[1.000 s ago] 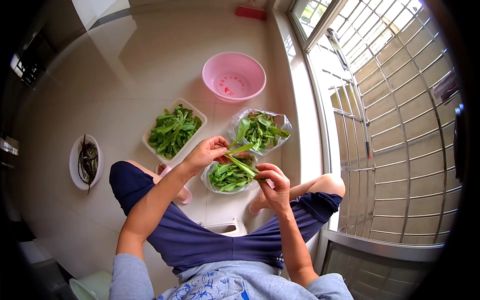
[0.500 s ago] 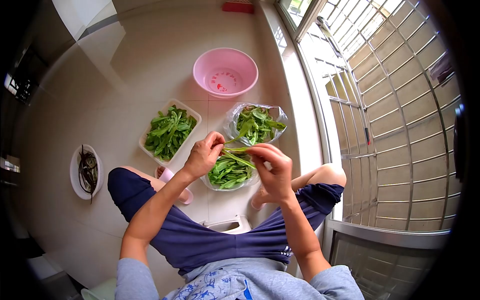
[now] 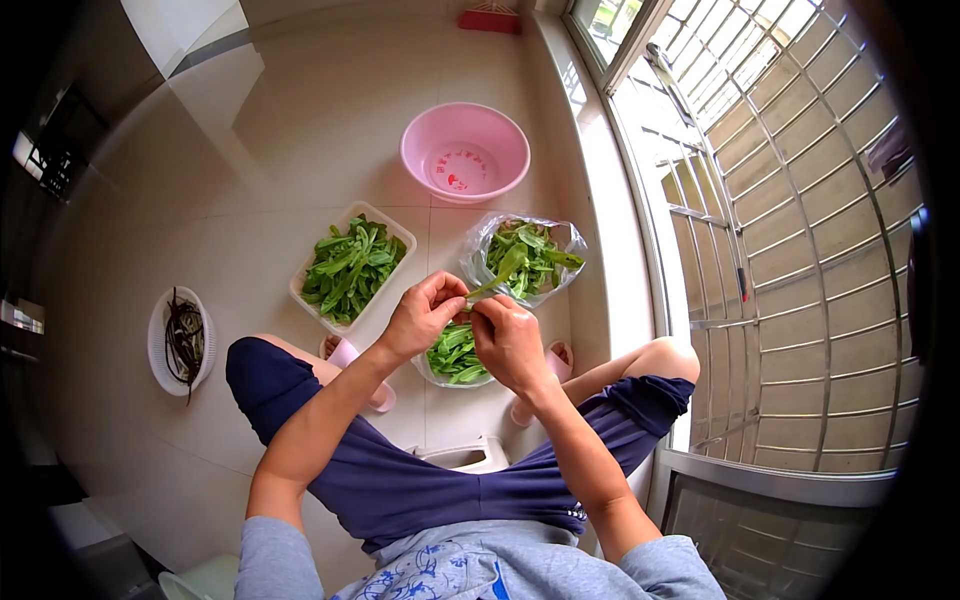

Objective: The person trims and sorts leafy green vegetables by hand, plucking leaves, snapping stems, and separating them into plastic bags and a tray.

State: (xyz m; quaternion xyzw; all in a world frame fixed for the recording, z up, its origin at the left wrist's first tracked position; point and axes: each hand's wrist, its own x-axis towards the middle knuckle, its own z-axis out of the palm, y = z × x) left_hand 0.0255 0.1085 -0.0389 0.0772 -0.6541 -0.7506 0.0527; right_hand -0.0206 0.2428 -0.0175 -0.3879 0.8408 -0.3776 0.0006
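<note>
My left hand [image 3: 425, 315] is closed in a pinch on the stem of a leafy green [image 3: 511, 264], whose leaf points up and to the right. Close against it, my right hand [image 3: 512, 345] pinches at the same stem, fingertips almost meeting those of the left. Below the hands sits a plastic bag of leafy greens [image 3: 455, 355], partly covered by my right hand. Beyond them stands a second clear bag [image 3: 478, 243] holding more greens. To the left, a rectangular white tub [image 3: 400, 243] is heaped with green leaves.
A pink basin [image 3: 412, 150] with red print on its bottom stands farther off. At far left is a white basket [image 3: 160, 352] with dark, long, thin strands. A barred window [image 3: 790, 250] lines the right side. A red broom head [image 3: 490, 20] lies at the top.
My right hand has moved left and turned inward, bringing its fingertips up to my left hand's. The stalks that stretched between the hands are now mostly hidden. The view has shifted slightly.
</note>
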